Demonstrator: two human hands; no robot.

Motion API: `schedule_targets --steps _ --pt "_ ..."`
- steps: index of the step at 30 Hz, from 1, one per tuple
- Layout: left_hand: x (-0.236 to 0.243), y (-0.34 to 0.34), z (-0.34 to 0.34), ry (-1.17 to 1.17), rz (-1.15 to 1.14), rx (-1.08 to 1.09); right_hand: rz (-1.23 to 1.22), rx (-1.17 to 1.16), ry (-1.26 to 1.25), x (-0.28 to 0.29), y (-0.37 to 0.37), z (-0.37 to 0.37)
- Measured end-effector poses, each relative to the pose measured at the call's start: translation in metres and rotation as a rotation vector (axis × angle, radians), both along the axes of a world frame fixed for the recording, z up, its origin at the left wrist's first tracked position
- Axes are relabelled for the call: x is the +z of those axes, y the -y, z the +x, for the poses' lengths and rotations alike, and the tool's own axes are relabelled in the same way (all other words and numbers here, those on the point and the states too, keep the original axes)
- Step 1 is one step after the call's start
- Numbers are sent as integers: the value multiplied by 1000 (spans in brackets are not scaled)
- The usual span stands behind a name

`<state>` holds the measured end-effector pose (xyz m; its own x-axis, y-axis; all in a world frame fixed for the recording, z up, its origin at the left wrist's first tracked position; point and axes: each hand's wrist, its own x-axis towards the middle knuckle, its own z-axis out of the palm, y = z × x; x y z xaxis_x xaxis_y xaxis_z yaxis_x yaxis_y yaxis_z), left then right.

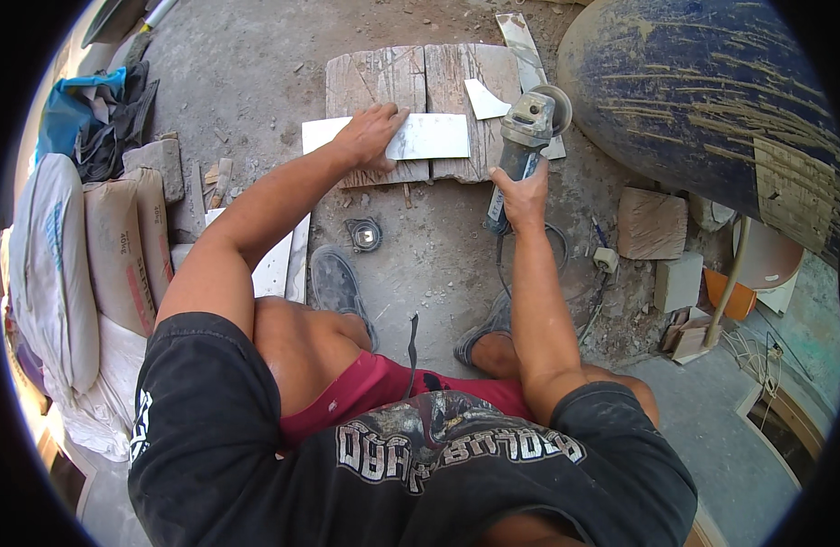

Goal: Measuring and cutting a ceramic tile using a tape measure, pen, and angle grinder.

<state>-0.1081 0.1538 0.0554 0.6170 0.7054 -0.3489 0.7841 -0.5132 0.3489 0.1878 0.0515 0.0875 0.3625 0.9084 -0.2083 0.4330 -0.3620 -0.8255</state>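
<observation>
My left hand [372, 137] grips a long white tile strip [433, 137] across its width, with the thumb at the near edge and the fingers toward the far edge. The strip lies flat on scored, worn wooden boards [374, 77]. My right hand [524, 193] is wrapped around the body of an angle grinder [527, 123]. The grinder's round disc [556, 111] is at the far end, to the right of the strip and apart from it. A pointed white tile offcut [485, 100] rests on the boards beyond the strip's right end.
A tape measure [364, 235] lies on the dusty ground near my left shoe [336, 281]. More white tile pieces [276, 264] lie left of my leg. Filled sacks [117, 246] stand at left. A big dark blue barrel [693, 91] takes up the far right. The grinder's cord [561, 242] loops beside my right forearm.
</observation>
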Motion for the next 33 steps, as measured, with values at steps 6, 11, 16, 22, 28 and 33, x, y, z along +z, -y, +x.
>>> schedule_targets --steps 6,11,16,22,28,33 --pt "-16 5 -16 91 111 101 -34 28 72 -4 2 1" --pt "-29 5 -32 65 142 287 -41 57 73 9 3 -17" --pt "-38 -5 -37 13 193 282 -80 142 194 7 -4 -34" --pt "-42 -5 -33 -22 187 213 -219 181 320 3 -18 -57" --pt "-35 -4 -28 -63 193 181 -159 190 325 -7 -28 -78" --pt "-32 -8 -23 -39 131 193 -198 242 349 -14 -31 -84"
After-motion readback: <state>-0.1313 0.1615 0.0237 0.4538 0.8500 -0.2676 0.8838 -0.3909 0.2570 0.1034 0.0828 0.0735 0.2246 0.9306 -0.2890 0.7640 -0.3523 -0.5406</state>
